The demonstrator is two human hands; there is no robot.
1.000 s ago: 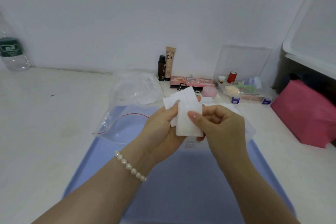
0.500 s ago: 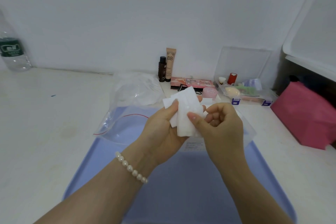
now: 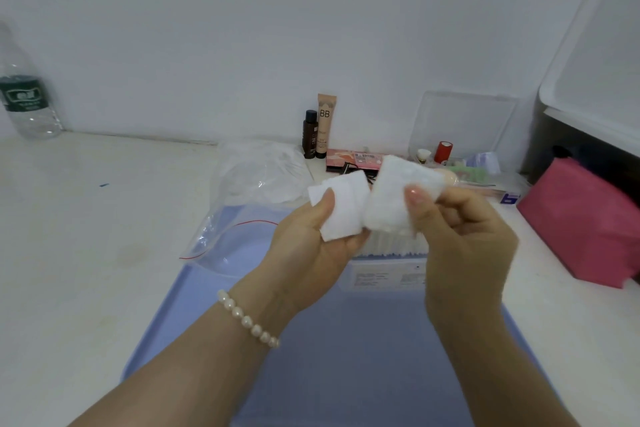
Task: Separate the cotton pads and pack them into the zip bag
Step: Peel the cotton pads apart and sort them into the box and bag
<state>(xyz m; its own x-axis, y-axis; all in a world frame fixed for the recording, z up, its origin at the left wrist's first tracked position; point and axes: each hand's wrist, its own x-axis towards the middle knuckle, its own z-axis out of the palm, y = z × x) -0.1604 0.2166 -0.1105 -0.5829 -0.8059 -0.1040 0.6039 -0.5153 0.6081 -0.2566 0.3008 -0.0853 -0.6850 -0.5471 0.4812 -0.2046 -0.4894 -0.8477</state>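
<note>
Since a moment ago, the right hand (image 3: 464, 236) has pulled a cotton pad (image 3: 398, 198) up and to the right, away from the stack of pads (image 3: 341, 210) in the left hand (image 3: 311, 246). Both hands are raised above a blue tray (image 3: 346, 357) on a pale table (image 3: 86, 253). Left thumb and fingers pinch the flat stack; a pearl bracelet (image 3: 247, 319) circles that wrist. Right thumb and curled fingers pinch the peeled, slightly crumpled pad, whose lower edge lies against the stack. Just beyond and left of the left hand, a clear zip bag (image 3: 228, 239) with a red seal line lies half on the tray. Beyond the hands stand a BB cream tube (image 3: 325, 125) and small dark bottle (image 3: 310, 133).
</note>
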